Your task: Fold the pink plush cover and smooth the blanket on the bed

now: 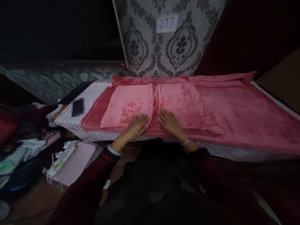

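A pink fleece blanket lies spread over a bed with a striped sheet. Two folded pink cloths rest on it side by side: the left cloth and the right cloth. My left hand lies flat, fingers stretched out, on the near right corner of the left cloth. My right hand lies flat with fingers spread on the near left corner of the right cloth. Both hands hold nothing.
A dark phone lies on the sheet at the bed's left end. A patterned wall panel carries a paper label "217". On the floor to the left are a pink box with a white power strip and piled clothes.
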Available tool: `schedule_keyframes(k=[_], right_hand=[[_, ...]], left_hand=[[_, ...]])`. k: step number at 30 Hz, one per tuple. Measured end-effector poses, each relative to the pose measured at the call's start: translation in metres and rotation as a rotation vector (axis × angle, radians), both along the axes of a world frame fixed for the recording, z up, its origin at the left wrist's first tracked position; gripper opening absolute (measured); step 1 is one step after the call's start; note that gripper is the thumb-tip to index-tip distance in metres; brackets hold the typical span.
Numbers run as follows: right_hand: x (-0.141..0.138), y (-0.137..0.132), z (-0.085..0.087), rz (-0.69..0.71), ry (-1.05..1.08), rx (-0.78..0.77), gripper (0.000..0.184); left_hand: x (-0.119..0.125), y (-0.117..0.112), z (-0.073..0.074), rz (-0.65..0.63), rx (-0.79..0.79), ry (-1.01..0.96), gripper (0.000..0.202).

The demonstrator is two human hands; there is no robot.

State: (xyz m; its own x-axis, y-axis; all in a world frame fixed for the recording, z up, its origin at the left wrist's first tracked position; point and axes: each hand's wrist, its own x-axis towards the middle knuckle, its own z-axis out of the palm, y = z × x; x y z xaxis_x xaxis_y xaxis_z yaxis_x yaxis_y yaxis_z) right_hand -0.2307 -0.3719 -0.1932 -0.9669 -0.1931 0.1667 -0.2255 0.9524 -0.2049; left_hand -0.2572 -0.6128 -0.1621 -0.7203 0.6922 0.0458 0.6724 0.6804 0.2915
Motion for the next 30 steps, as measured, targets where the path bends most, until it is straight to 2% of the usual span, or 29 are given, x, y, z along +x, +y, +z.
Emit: schedule_keyframes(k=[2,4,6,8,10,13,15,19,22,25,30], right_hand=[[0.000,0.000,0.000,-0.004,0.000,0.002,0.059],[0.000,-0.001,0.000,-0.007,0.000,0.000,0.059],[0.000,-0.001,0.000,-0.008,0.001,-0.005,0.059],[0.000,-0.001,0.001,-0.004,0.004,-0.009,0.058],[0.000,-0.001,0.002,0.001,0.003,-0.009,0.058],[0.000,-0.002,0.003,0.007,0.004,-0.009,0.058],[0.000,-0.002,0.002,0.007,0.011,-0.015,0.057],[-0.002,0.000,0.001,0.012,-0.007,-0.045,0.056],[-0.011,0.004,0.005,0.047,-0.047,-0.090,0.053],[-0.028,0.008,0.014,0.124,-0.004,-0.197,0.049],[-0.074,0.013,0.030,0.194,-0.012,-0.448,0.038]], left_hand=[[-0.004,0.005,0.002,0.046,0.126,-0.023,0.045],[-0.006,0.013,0.004,0.135,0.272,-0.002,0.046],[-0.003,0.023,0.003,0.233,0.342,0.077,0.050],[0.004,0.033,-0.001,0.249,0.259,0.130,0.049],[0.013,0.040,-0.008,0.197,0.094,0.122,0.047],[0.021,0.041,-0.015,0.151,-0.030,0.090,0.058],[0.019,0.033,-0.013,0.122,0.004,0.061,0.062],[0.001,0.013,0.002,0.040,0.223,-0.033,0.057],[-0.016,0.006,0.012,0.105,0.300,-0.002,0.046],[-0.023,0.011,0.013,0.194,0.219,0.086,0.044],[-0.015,0.027,-0.002,0.221,0.004,0.152,0.056]])
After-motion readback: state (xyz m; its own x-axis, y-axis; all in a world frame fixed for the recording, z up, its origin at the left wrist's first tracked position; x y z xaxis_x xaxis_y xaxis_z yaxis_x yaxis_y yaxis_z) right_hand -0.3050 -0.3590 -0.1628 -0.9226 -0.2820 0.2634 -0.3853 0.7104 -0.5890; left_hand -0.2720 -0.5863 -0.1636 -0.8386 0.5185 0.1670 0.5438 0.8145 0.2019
